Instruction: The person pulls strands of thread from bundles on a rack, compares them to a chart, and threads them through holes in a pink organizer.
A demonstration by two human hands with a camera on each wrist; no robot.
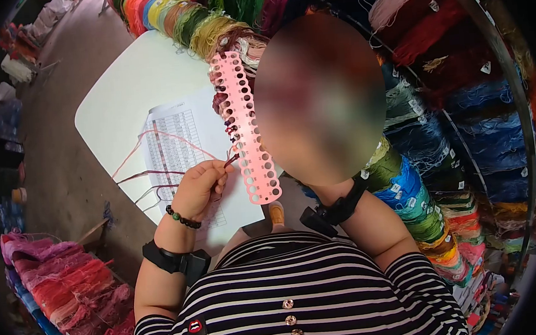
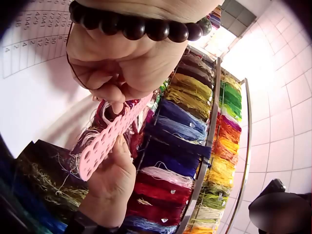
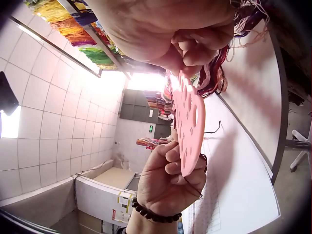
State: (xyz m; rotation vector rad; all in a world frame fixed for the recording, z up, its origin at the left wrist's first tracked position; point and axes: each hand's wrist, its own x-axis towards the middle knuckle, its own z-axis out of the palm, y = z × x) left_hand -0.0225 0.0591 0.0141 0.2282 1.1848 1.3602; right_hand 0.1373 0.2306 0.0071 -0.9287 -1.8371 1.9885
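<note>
Where pink card (image 1: 244,126) lies: between left hand (image 1: 200,186) and right hand (image 2: 111,183)
Left: pinching dark thread (image 1: 232,160)
Right: gripping card

We have room to pass over the upper left of the bench (image 1: 109,107), beyond the printed sheet (image 1: 174,140). Lower down, the loose threads (image 1: 158,172) trailing from our left grip (image 1: 200,186) toward the bench edge bar a low crossing. The pink perforated card (image 1: 245,131) blocks the direct way between it and our right grip (image 2: 109,183). Yarn hanks (image 1: 204,33) crowd the upper right edge; racked skeins (image 1: 485,122) wall off our right.
</note>
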